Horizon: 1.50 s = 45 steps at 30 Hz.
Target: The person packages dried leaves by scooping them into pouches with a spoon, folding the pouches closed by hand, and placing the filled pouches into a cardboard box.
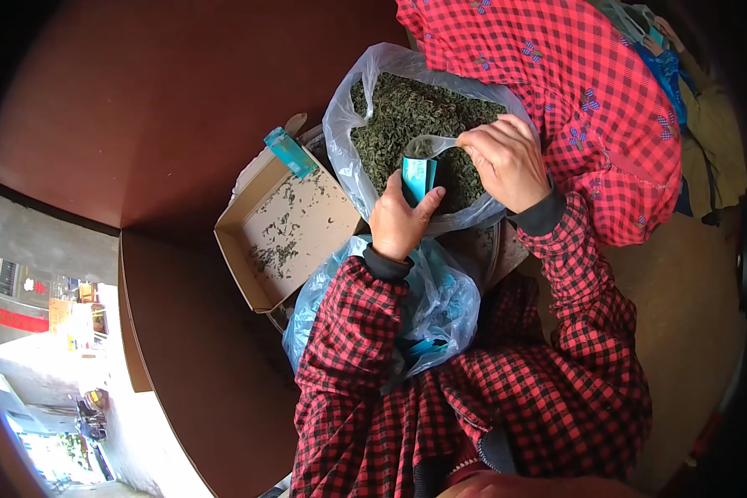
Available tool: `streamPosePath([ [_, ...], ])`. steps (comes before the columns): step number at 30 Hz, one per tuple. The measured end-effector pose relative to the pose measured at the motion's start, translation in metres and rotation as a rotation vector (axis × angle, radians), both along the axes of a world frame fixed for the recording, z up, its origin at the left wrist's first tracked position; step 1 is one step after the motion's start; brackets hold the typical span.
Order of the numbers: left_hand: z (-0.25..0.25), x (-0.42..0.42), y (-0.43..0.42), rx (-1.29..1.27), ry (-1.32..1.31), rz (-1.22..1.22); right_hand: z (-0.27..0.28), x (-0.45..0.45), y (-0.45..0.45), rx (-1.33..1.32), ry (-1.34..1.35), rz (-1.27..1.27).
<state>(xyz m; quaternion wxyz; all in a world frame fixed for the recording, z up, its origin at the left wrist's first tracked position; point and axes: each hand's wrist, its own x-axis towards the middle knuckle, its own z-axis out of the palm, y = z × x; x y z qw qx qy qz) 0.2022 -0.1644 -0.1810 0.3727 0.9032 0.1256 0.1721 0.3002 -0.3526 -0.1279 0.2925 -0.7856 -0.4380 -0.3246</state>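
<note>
My left hand (398, 219) grips a small teal packet (420, 176), held upright over a clear plastic bag (341, 137) full of dried green leaves (415, 101). In my right hand (506, 159) is the handle of a clear plastic spoon (427, 147). The spoon's bowl carries some of the dried leaves and sits at the packet's top opening. Below my left hand lies a light blue plastic bag (452, 290) with more teal packets inside, partly hidden by my sleeve.
Left of the leaf bag stands a shallow cardboard box (249, 286) with scattered leaf bits; another teal packet (290, 152) rests on its rim. Red checked cloth (556, 91) lies at upper right. A large brown panel (199, 357) rises on the left, beside a bright doorway.
</note>
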Motion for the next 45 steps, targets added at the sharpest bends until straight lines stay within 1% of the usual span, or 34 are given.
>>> streamPosePath([
  [4, 0.0, 0.0, 0.001, -0.01, -0.026, -0.004, 0.005, -0.008, 0.001, -0.019, -0.074, 0.025],
  [9, 0.0, -0.002, 0.002, -0.016, -0.025, 0.004, -0.002, -0.007, -0.003, -0.01, -0.035, -0.041],
  [12, 0.003, -0.002, 0.002, -0.043, -0.025, -0.008, -0.01, -0.009, -0.014, -0.137, 0.242, 0.077],
  [13, 0.002, -0.002, 0.002, -0.045, -0.022, -0.007, -0.011, -0.01, -0.016, -0.14, 0.245, 0.077],
  [16, 0.001, -0.002, 0.002, -0.074, -0.054, -0.002, -0.011, -0.012, -0.018, -0.255, 0.518, 0.259],
  [17, 0.001, -0.002, 0.001, -0.074, -0.054, -0.002, -0.015, -0.011, -0.017, -0.256, 0.519, 0.259],
  [19, 0.003, -0.003, -0.001, -0.072, -0.054, -0.002, -0.028, -0.005, -0.01, -0.194, 0.407, 0.185],
  [20, 0.004, -0.004, -0.001, -0.069, -0.055, -0.001, -0.029, -0.002, -0.007, -0.162, 0.351, 0.15],
  [21, 0.005, -0.004, 0.0, -0.067, -0.055, 0.001, -0.03, 0.001, -0.005, -0.161, 0.35, 0.154],
  [23, 0.003, -0.005, 0.001, -0.067, -0.063, -0.007, -0.032, 0.007, -0.001, -0.094, 0.228, 0.069],
  [24, 0.003, -0.005, 0.001, -0.069, -0.067, -0.012, -0.029, 0.006, 0.0, -0.061, 0.167, 0.024],
  [28, 0.003, -0.006, 0.0, -0.053, -0.069, -0.015, -0.011, -0.002, -0.002, -0.015, 0.099, -0.044],
  [36, 0.0, -0.005, 0.0, -0.036, -0.075, -0.003, 0.004, -0.015, -0.001, 0.033, -0.064, -0.008],
  [41, 0.002, -0.006, -0.001, -0.041, -0.057, 0.01, 0.003, -0.016, 0.001, 0.066, -0.096, 0.008],
  [44, -0.002, -0.006, 0.001, -0.059, -0.137, 0.003, -0.005, -0.014, -0.007, -0.047, 0.076, 0.01],
  [45, -0.002, -0.006, 0.002, -0.059, -0.137, 0.003, -0.007, -0.014, -0.009, -0.047, 0.076, 0.01],
])
